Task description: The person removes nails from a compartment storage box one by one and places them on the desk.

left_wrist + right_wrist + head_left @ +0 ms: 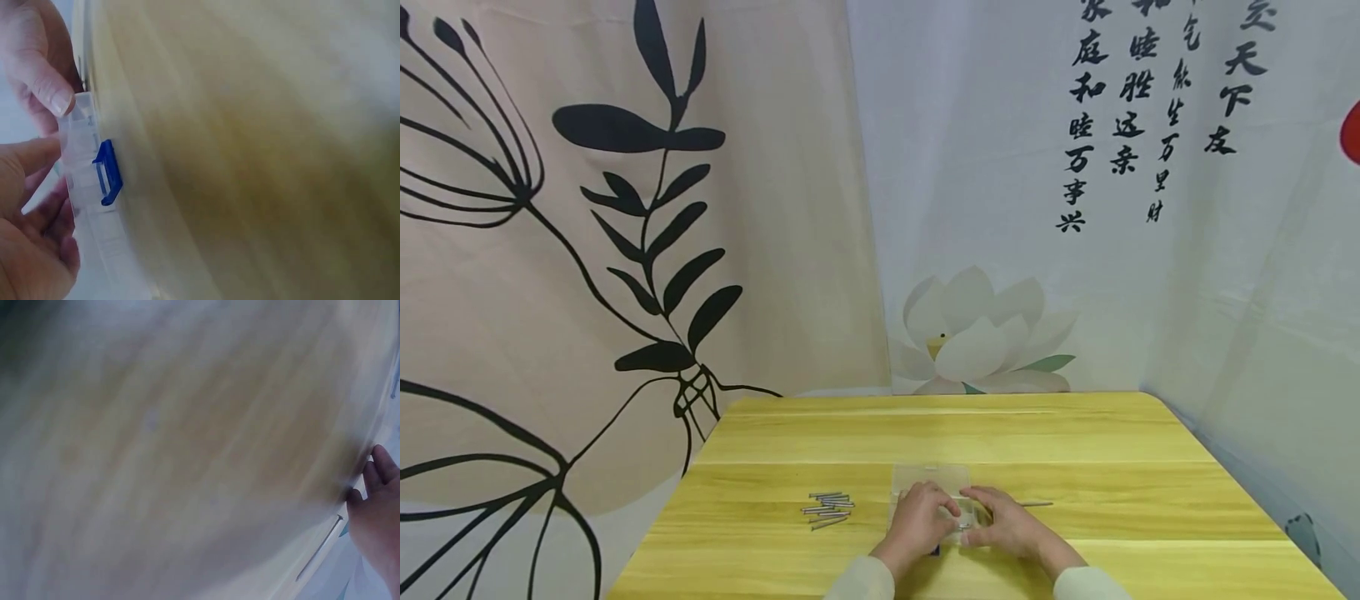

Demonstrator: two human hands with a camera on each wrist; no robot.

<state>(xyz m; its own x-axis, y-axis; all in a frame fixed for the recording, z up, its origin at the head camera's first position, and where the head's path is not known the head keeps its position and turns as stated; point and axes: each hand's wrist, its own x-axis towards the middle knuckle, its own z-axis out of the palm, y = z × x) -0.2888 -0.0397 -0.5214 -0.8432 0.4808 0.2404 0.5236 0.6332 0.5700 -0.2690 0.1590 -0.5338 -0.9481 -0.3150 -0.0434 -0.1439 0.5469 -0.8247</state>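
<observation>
A clear plastic box point(964, 528) with a blue latch point(109, 173) lies on the table, its transparent lid point(951, 475) folded back on the far side. My right hand point(1006, 525) grips the box's right end, thumb on the near edge and fingers at the far side. Over the left part of the box, my left hand point(921, 521) bends its fingers down toward the compartments. The left wrist view shows that hand's fingers point(37, 153) by the clear wall, fingertips partly hidden. A single nail point(320, 547) lies beside my right hand.
Several metal nails point(829, 510) lie in a loose pile to the left of the box. The wooden table point(760, 433) reaches back to a printed curtain point(790, 250).
</observation>
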